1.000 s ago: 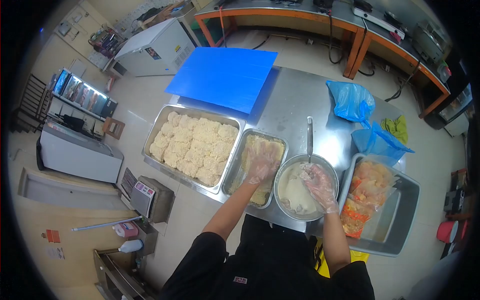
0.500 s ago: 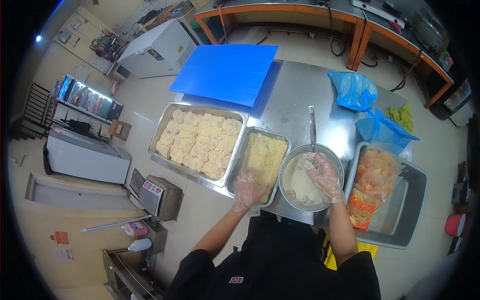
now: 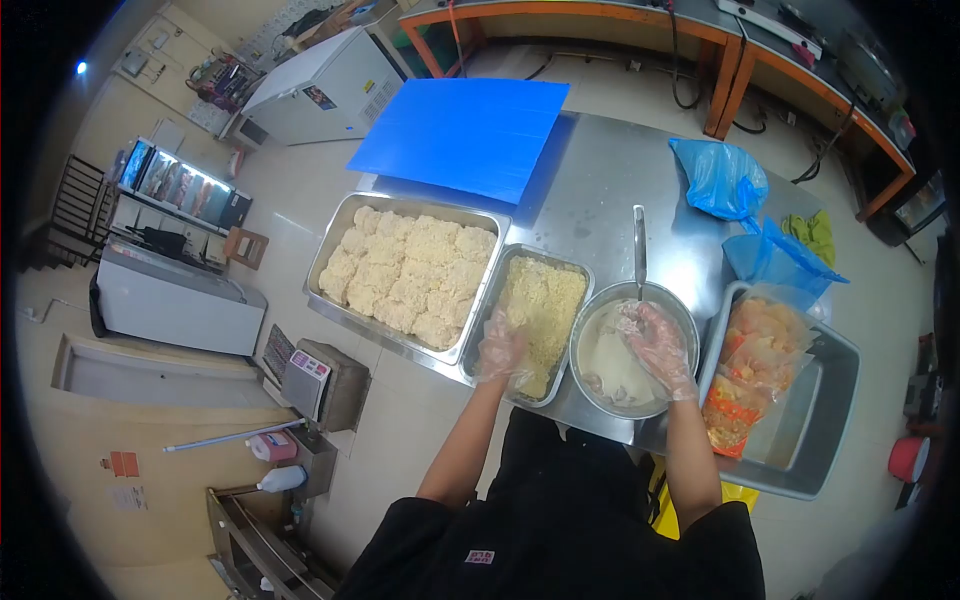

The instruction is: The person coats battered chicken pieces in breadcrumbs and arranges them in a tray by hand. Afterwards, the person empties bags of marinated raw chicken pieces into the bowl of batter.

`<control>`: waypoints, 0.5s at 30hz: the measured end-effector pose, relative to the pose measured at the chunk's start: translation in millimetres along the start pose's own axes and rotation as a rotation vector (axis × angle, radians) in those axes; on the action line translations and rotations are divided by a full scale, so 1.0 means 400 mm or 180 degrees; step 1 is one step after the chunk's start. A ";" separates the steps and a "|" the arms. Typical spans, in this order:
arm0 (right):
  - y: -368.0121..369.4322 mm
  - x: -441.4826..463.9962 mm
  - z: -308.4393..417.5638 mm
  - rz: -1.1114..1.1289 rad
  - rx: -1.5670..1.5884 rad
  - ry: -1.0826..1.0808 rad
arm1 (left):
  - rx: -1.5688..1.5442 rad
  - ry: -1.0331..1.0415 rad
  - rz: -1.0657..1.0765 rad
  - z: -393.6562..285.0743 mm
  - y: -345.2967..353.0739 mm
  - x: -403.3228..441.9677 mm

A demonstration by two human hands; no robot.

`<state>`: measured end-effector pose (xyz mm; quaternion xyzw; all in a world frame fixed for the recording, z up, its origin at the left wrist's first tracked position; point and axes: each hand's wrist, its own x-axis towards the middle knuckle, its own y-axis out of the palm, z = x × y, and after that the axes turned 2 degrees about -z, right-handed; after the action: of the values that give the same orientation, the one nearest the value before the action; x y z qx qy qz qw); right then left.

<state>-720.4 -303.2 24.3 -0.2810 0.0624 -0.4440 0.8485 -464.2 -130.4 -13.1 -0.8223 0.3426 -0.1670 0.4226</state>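
Note:
My left hand (image 3: 503,345), in a clear plastic glove, is at the left side of a narrow metal tray of pale crumbs (image 3: 548,300). Its fingers are stretched out over the crumbs. In the round metal bowl (image 3: 688,318) of whitish batter (image 3: 610,355), my gloved right hand (image 3: 662,345) has its fingers curled and coated. What they hold, if anything, is hidden. A metal spoon or ladle handle (image 3: 640,245) leans on the bowl's far rim. Left of the crumbs, a larger metal tray (image 3: 330,225) is filled with crumb-coated pieces (image 3: 405,270).
At right, a grey tub (image 3: 835,400) holds plastic bags of orange-yellow food (image 3: 755,350). Blue plastic bags (image 3: 720,180) and a green cloth (image 3: 808,240) lie behind it. A blue board (image 3: 460,135) lies on the far part of the steel table (image 3: 600,180). A scale (image 3: 305,385) stands at left.
My left hand has moved slightly up and right along the crumb tray, its fingers now stretched out. My right hand stays in the bowl, its fingers more curled. The whole view has shifted slightly.

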 end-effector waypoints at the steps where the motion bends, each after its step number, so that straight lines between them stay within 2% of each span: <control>1: -0.016 0.009 0.034 0.0095 -0.0005 0.0115 | -0.0026 0.0100 0.0038 -0.028 -0.010 0.008; 4: -0.024 0.015 0.036 0.0067 0.0032 0.0060 | 0.1100 0.1253 -0.0500 0.071 0.129 0.024; 7: -0.018 0.007 0.021 -0.0140 -0.0038 -0.0100 | 0.1288 0.0893 0.0075 0.009 0.123 0.027; 13: -0.012 0.009 0.017 -0.0071 0.0015 -0.0053 | 0.1333 0.1159 -0.0215 -0.032 0.180 0.208; 15: -0.013 0.011 0.020 0.0027 0.0020 0.0014 | 0.1584 0.0850 -0.0003 -0.064 0.191 0.236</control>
<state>-718.6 -305.6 34.2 -0.2771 0.0641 -0.4411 0.8512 -444.0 -242.7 -61.2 -0.6641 0.3432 -0.3531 0.5625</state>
